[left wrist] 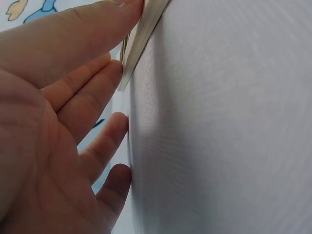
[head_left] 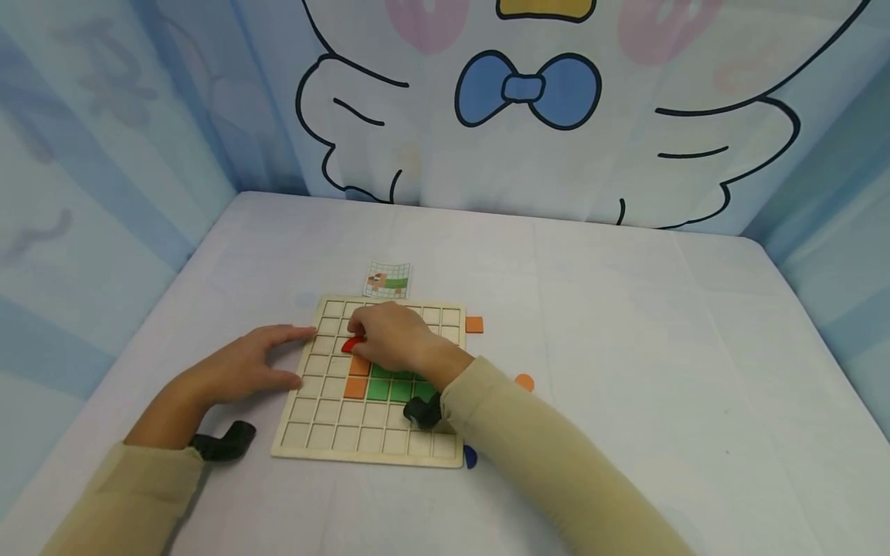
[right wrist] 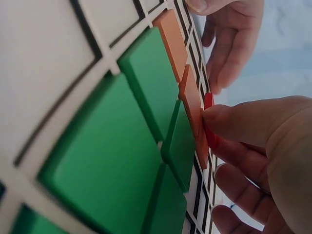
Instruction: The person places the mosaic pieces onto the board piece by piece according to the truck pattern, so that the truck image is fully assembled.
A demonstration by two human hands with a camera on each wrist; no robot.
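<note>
A pale wooden grid board (head_left: 302, 432) lies on the white table. My right hand (head_left: 392, 336) is over its upper middle, pinching a red piece (head_left: 350, 345) between thumb and index finger. In the right wrist view, the red piece (right wrist: 210, 129) stands on edge beside orange tiles (right wrist: 171, 41); its full outline is partly covered. Green tiles (head_left: 378, 388) sit in cells right of the orange tiles (head_left: 354, 388), some hidden beneath the right hand. My left hand (head_left: 239, 363) rests at the board's left edge, thumb and fingertips touching it, fingers extended.
A small picture card (head_left: 388, 280) with a coloured grid pattern lies behind the board. To the right are an orange square (head_left: 474, 324) and an orange round piece (head_left: 524, 382). A dark blue piece (head_left: 470, 457) lies by the near right corner. Printed curtains surround the table.
</note>
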